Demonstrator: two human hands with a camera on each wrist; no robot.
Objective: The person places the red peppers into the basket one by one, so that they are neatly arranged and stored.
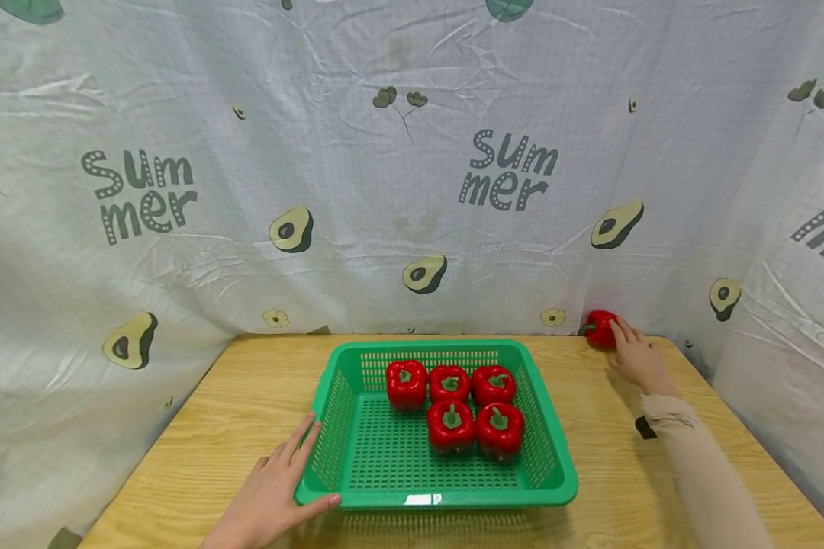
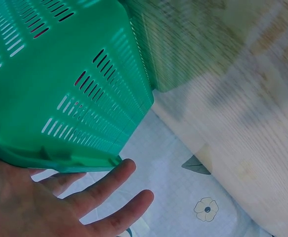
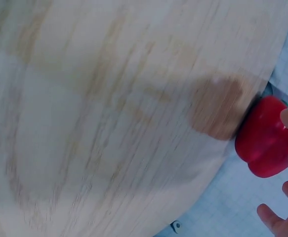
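Observation:
My left hand [image 1: 269, 488] rests at the left front corner of a green plastic basket [image 1: 328, 502], fingers spread along its rim. From below, the left wrist view shows that hand's straight fingers [image 2: 119, 217] beside the slotted basket wall [image 2: 84, 133]. At the back right of the table, my right hand [image 1: 638, 358] holds a red bell pepper [image 1: 599, 328] that lies on its side, stem to the left. The right wrist view has one digit on the pepper [image 3: 265, 136] and two fingers apart from it; the other digits are hidden.
Several red bell peppers [image 1: 451, 427] stand stem up in the basket's middle and right. The wooden table [image 1: 199, 427] ends at a white printed cloth [image 1: 357, 229] at the back. A small dark object [image 1: 645, 428] shows beneath the right sleeve [image 1: 700, 465].

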